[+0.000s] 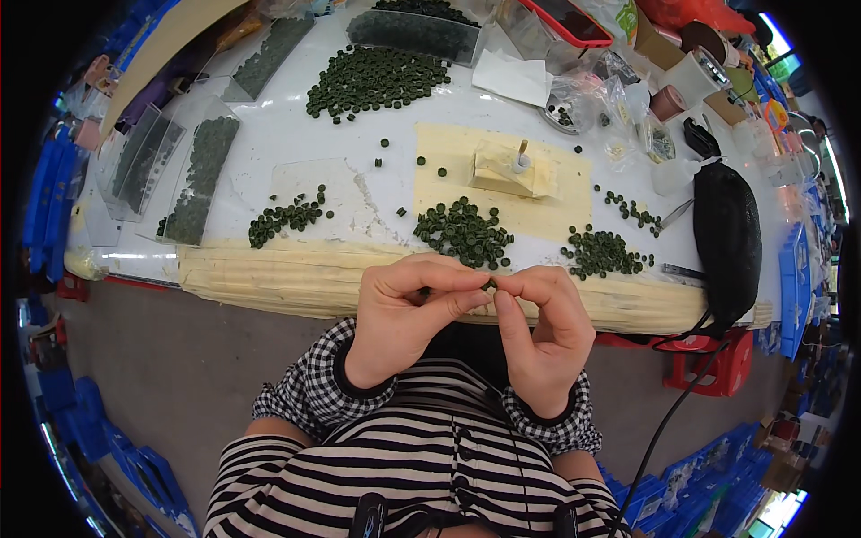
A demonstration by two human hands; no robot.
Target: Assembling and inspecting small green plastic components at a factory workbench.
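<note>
My left hand [408, 305] and my right hand [544, 327] meet at the table's front edge, fingertips almost touching. Pinched between them is a small dark green ring-like piece [490, 285], mostly covered by the fingers. Another dark piece shows in the curl of my left hand. Just beyond my fingers lies a pile of small dark green round pieces [462, 231]. A looser pile of pieces [605, 254] is to the right, and one more group of pieces [285, 221] lies to the left.
Behind the middle pile, a taped block [513, 169] carries an upright peg. Clear trays [202, 179] of pieces stand at left; a large heap [377, 81] lies at the back. A black padded object [725, 242], tweezers [674, 215] and a red-cased phone [569, 20] are at right.
</note>
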